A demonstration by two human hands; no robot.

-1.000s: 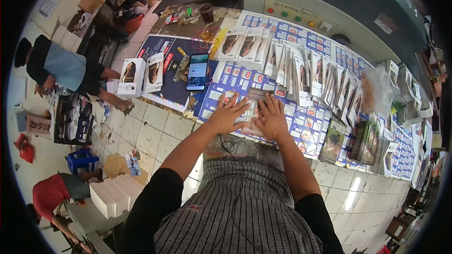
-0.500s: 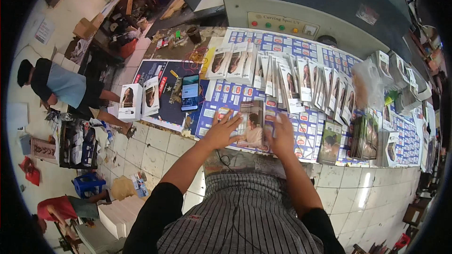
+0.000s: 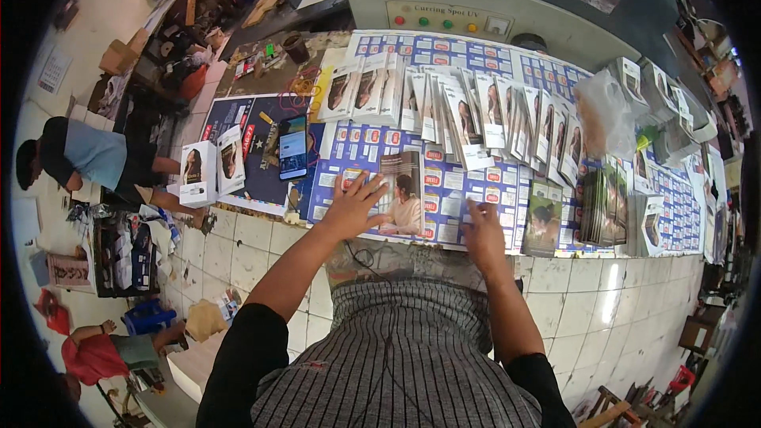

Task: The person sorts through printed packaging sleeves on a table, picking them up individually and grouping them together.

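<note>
Right hand (image 3: 484,236) has moved rightward, away from a photo leaflet (image 3: 408,204); it is over a blue printed sheet (image 3: 453,210), fingers loosely bent, nothing visibly held. Left hand (image 3: 349,210), open with fingers spread, rests flat at the leaflet's left edge. The leaflet lies on the sheet, near the counter's (image 3: 317,40) front edge, between the hands. Beyond lie overlapping white packets (image 3: 493,115); a phone (image 3: 293,147) lies left.
</note>
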